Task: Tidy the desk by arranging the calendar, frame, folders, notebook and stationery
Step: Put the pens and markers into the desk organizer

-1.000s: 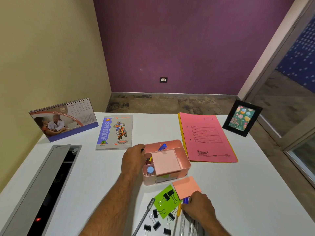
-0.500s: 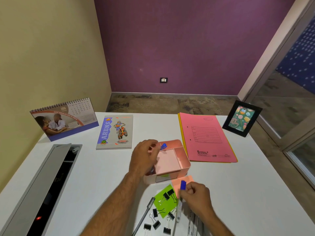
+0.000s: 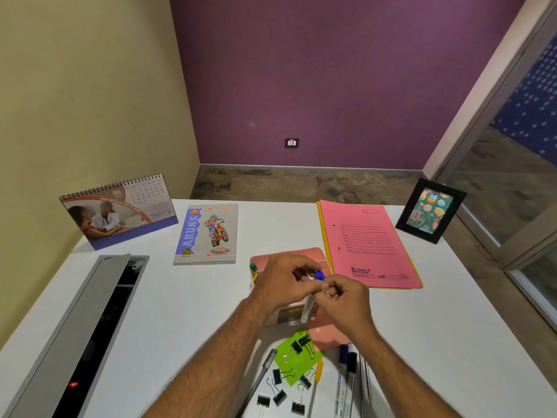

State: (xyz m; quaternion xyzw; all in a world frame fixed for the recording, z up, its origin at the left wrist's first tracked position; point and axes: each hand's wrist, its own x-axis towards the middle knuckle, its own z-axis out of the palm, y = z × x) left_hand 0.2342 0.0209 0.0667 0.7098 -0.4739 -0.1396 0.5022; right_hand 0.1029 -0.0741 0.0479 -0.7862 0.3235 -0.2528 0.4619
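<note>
My right hand (image 3: 346,303) holds a clear pen with a blue cap (image 3: 310,300) upright over the pink organiser box (image 3: 289,256) at the desk's middle. My left hand (image 3: 286,282) meets it there, fingers pinching at the pen's blue cap. Both hands hide most of the box. The desk calendar (image 3: 120,211) stands at the back left, with the notebook (image 3: 208,233) lying flat beside it. Pink and yellow folders (image 3: 367,245) lie at the back right, next to the upright black photo frame (image 3: 429,211).
Near the front edge lie a green sticky pad (image 3: 297,357), a pink sticky pad (image 3: 327,334), several black binder clips (image 3: 280,393), a grey pen (image 3: 259,378) and markers (image 3: 346,378). An open cable tray (image 3: 90,327) runs along the desk's left side.
My right hand lifted a blue-capped pen from the pile at the front and carried it up over the box. My left hand left the box's side and came to the pen.
</note>
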